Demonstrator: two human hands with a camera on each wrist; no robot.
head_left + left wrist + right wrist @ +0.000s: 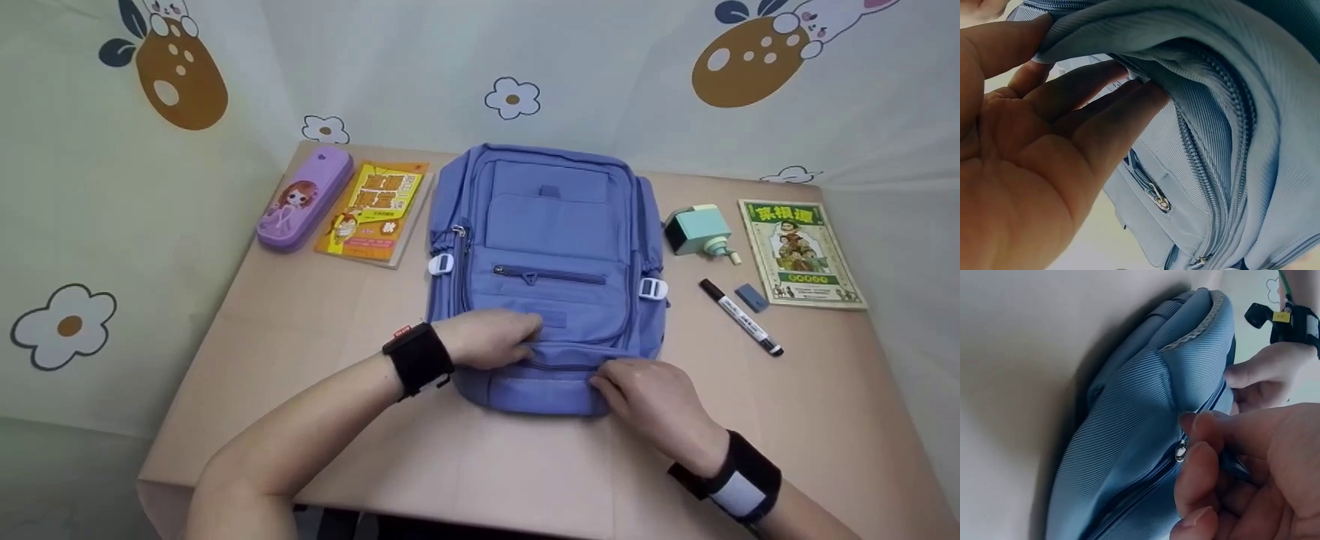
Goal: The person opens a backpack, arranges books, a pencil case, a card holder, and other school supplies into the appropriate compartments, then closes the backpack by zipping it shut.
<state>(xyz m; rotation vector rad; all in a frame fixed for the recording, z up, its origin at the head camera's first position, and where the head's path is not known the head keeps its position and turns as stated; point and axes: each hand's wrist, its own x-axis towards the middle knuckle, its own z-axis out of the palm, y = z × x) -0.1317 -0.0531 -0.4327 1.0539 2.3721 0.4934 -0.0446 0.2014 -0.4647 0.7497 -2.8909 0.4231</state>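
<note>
Nearest the camera in the head view, the banded left forearm (315, 424) reaches over the worktop (315, 315). Backpack (555, 217) lies at the middle of the worktop, front face up. Left hand (491, 337) and right hand (652, 401) are both at its lower front pocket, the right hand near the right end of the zip (562, 367). Outside the backpack lie, to its left, a pencil case (300, 202) and an orange book (375, 214); to its right, a sharpener (701, 230), a green book (799, 255), a marker (742, 319) and an eraser (751, 298).

Left wrist view: the left hand's thumb lies above a fold of backpack fabric, the other fingers (1112, 126) under it; assessed as a pinch grip. Two rows of zip teeth stand apart beside the hand; whether both belong to one zip cannot be determined.

Right wrist view: the right hand's fingers are curled round the pull tab (1234, 467), just beside the silver slider (1181, 451).

Progress, in my judgement: handling of the pocket zip is under way and unfinished. Travel completed and travel left cannot be established. None of the six listed articles is stowed; the backpack's contents are not visible.
</note>
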